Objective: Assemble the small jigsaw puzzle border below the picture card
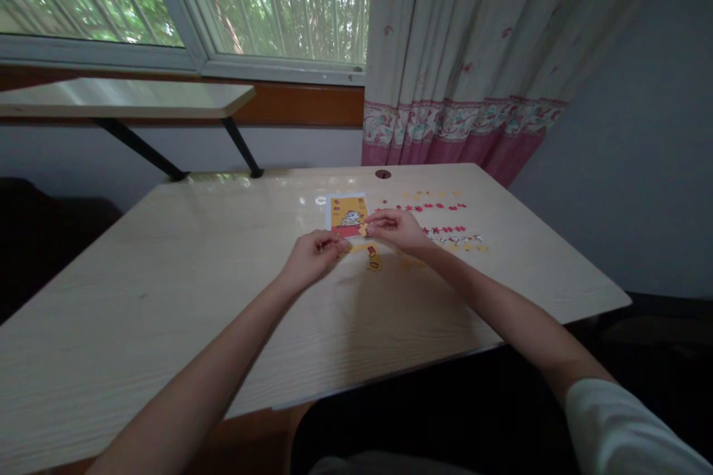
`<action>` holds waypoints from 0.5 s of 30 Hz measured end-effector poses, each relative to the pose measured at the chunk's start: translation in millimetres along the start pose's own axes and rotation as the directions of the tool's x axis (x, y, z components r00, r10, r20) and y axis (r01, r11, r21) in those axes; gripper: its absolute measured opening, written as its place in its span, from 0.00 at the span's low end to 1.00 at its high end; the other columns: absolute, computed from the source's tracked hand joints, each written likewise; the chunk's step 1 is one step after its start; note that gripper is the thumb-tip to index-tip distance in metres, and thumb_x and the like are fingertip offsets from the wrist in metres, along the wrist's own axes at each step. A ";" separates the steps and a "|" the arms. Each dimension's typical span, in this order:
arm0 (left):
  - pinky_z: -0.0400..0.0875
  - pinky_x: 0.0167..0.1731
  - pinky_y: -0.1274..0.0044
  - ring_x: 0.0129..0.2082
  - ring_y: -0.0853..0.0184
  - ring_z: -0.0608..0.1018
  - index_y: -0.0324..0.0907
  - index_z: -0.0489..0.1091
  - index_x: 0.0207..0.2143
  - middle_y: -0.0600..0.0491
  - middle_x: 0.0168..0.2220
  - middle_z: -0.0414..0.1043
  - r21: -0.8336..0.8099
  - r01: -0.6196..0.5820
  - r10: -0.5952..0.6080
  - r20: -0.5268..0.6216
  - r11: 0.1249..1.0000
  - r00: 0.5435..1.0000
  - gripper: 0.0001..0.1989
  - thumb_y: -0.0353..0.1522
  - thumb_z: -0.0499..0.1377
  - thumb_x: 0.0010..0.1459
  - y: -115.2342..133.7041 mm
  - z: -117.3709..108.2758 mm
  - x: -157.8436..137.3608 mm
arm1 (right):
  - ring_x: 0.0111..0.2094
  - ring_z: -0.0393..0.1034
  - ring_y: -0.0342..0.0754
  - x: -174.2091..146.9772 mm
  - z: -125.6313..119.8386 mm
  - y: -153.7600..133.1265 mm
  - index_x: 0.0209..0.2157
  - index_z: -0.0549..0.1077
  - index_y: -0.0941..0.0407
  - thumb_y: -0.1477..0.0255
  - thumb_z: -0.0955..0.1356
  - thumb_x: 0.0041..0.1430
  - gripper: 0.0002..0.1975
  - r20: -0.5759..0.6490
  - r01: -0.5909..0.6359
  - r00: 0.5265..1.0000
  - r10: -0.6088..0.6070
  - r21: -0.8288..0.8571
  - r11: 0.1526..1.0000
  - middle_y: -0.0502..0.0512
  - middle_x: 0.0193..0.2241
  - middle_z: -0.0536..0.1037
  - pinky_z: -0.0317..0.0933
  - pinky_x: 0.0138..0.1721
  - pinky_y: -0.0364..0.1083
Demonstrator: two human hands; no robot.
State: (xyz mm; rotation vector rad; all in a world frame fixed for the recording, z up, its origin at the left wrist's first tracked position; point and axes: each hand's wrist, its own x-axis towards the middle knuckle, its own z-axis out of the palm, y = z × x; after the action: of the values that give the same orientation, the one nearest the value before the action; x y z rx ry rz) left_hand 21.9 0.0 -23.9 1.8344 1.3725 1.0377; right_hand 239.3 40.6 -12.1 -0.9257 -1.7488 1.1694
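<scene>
My right hand [399,230] pinches a yellow jigsaw puzzle piece [363,229] just over the lower right of a picture card [350,209]. The card shows a white animal on yellow and red. My left hand [313,258] is closed, thumb and fingertips together, at the card's lower left corner; what lies in them, if anything, is too small to make out. Between the hands and a little nearer to me, joined yellow puzzle pieces [373,258] with red and dark marks lie on the table. Their left end reaches toward my left fingertips.
Rows of loose puzzle pieces lie on the right of the table [234,252]: red pieces [440,206], white pieces [460,239] and yellow pieces [473,248]. My right forearm crosses over some. A raised shelf [167,98] stands at the back left; a curtain [445,52] hangs behind.
</scene>
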 end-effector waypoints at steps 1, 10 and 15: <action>0.64 0.27 0.76 0.26 0.67 0.71 0.38 0.76 0.30 0.49 0.27 0.75 -0.068 0.021 -0.021 0.012 0.997 1.000 0.15 0.42 0.60 0.49 1.8 2.2 -0.7 | 0.31 0.74 0.43 -3.7 8.0 0.1 0.36 0.76 0.56 0.62 0.72 0.46 0.15 0.004 0.012 1.000 -0.012 0.041 0.999 0.53 0.31 0.80 0.68 0.34 0.43; 0.63 0.24 0.78 0.22 0.71 0.69 0.38 0.73 0.25 0.53 0.22 0.72 -0.274 0.012 -0.007 0.018 0.962 1.000 0.13 0.41 0.63 0.46 11.9 2.0 -3.1 | 0.29 0.72 0.42 -17.6 31.4 -1.5 0.35 0.77 0.55 0.61 0.72 0.49 0.14 -0.035 0.096 0.995 -0.096 0.010 0.995 0.53 0.32 0.80 0.67 0.30 0.43; 0.63 0.25 0.79 0.22 0.71 0.69 0.38 0.71 0.21 0.55 0.20 0.70 -0.277 0.018 -0.005 0.050 0.961 0.999 0.10 0.37 0.61 0.47 15.1 -2.1 -2.2 | 0.32 0.71 0.43 -23.2 25.2 -7.5 0.39 0.77 0.53 0.62 0.71 0.52 0.13 -0.049 0.254 0.958 -0.283 -0.311 0.916 0.54 0.35 0.80 0.65 0.33 0.43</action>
State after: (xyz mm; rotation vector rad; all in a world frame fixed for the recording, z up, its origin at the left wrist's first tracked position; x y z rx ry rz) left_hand 26.9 -6.2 -10.7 1.6317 1.1432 1.1110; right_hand 224.6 9.0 -16.1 -0.8639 -1.9396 0.6828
